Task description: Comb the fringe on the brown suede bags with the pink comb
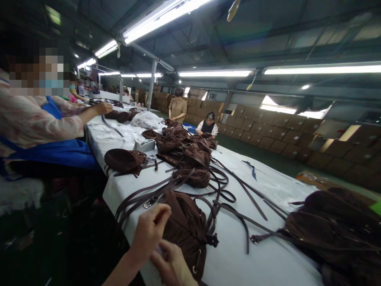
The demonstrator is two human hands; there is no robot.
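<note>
A dark brown fringed bag (186, 228) lies at the near edge of the white-covered table (268, 262). My left hand (150, 230) is curled against the bag's left side, thumb pressed to fingers. Just below it my right hand (171, 264) pinches something small at the bag's lower edge that I cannot make out. Long brown straps (226, 194) with metal clasps trail from the bag across the table.
A heap of brown bags (186, 149) fills the table's middle, a single bag (125, 161) lies left, and a pile (336, 232) sits at the right. A person in a blue apron (56, 153) works at left. Two more people (190, 115) stand beyond. Cardboard boxes (282, 133) line the far wall.
</note>
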